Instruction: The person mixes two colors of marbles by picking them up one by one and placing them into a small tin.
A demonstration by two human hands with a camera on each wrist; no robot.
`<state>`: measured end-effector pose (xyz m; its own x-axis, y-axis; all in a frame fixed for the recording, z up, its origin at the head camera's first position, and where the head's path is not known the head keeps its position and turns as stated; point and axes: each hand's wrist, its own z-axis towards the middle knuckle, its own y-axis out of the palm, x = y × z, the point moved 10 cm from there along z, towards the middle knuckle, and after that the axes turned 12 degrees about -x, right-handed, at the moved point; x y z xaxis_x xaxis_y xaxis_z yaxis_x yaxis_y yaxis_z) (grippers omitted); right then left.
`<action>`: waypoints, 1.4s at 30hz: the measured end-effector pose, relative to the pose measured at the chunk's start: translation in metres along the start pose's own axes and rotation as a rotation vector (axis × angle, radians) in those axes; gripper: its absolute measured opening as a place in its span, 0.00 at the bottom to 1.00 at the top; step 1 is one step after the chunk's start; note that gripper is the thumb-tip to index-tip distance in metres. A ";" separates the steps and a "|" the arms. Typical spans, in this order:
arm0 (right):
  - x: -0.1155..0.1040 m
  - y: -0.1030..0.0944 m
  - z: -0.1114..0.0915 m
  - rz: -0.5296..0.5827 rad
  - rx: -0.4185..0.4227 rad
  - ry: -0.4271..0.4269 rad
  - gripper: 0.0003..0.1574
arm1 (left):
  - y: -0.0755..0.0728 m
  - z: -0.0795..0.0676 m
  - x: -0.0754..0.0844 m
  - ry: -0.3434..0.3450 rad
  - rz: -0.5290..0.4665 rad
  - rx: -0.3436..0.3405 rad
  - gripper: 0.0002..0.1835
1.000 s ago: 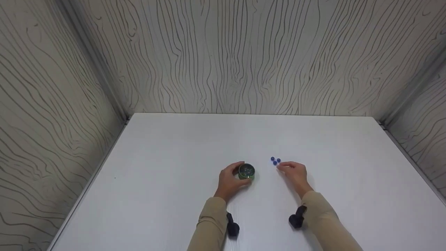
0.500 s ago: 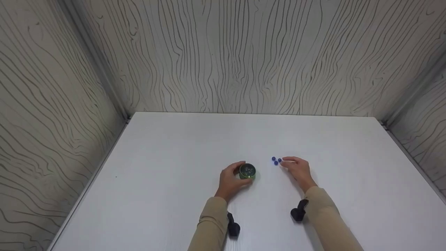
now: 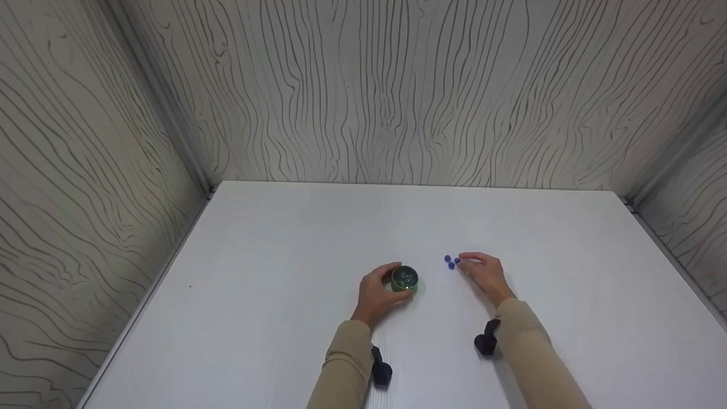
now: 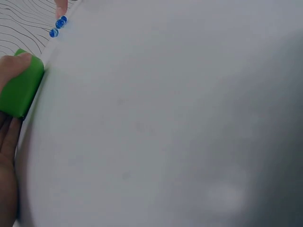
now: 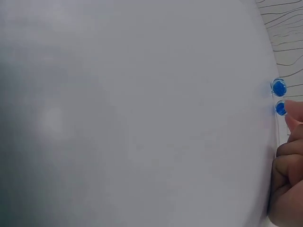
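My left hand [image 3: 379,293] holds a small green cup [image 3: 400,288] around its side, thumb nearest me. The cup stands upright on the white table, with small glinting things in its dark inside, too unclear to name. In the left wrist view, the green cup [image 4: 23,87] sits between thumb and fingers. To its right lie three blue glass marbles [image 3: 451,265] close together. My right hand [image 3: 487,275] has thumb and forefinger tips around the rightmost marble [image 3: 458,261], pinching it at the table. The right wrist view shows this marble [image 5: 280,108] partly covered by the thumb.
The white table [image 3: 295,238] reaches back to a wood-grain patterned wall [image 3: 352,102]. Similar panels stand on the left and right sides. Black wrist cameras [image 3: 381,372] hang below both sleeves, close over the tabletop.
My right hand has moved slightly up, from just below the marbles to the rightmost one, fingertips now around it. The left hand keeps its hold on the cup.
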<state>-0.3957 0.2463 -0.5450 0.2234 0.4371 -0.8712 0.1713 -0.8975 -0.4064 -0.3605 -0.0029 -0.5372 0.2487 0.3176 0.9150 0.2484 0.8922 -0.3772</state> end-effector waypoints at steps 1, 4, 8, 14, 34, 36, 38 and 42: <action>-0.001 0.001 0.001 0.003 -0.011 -0.007 0.26 | 0.000 0.000 0.000 -0.004 -0.006 0.001 0.34; -0.003 0.004 0.001 0.003 -0.043 -0.014 0.27 | -0.001 0.000 0.000 -0.011 -0.008 0.003 0.34; -0.004 0.006 0.000 -0.023 -0.072 -0.006 0.27 | 0.000 0.000 0.000 -0.008 -0.006 -0.001 0.34; -0.004 0.007 -0.001 -0.047 -0.070 -0.008 0.26 | 0.000 0.000 0.001 0.000 -0.007 0.001 0.33; -0.001 0.002 0.003 -0.096 0.021 0.007 0.23 | 0.001 0.000 0.002 -0.005 0.018 0.007 0.34; 0.000 0.003 0.004 -0.074 0.022 0.009 0.23 | 0.001 0.000 0.002 -0.006 0.015 0.006 0.34; 0.000 0.004 0.004 -0.057 0.021 0.007 0.23 | 0.000 0.000 0.002 -0.003 0.014 0.006 0.34; -0.001 0.004 0.004 -0.048 0.021 -0.001 0.23 | 0.000 0.000 0.002 -0.009 0.015 0.007 0.33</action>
<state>-0.3987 0.2423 -0.5467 0.2146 0.4795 -0.8509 0.1612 -0.8766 -0.4534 -0.3600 -0.0023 -0.5354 0.2444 0.3340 0.9103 0.2381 0.8894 -0.3903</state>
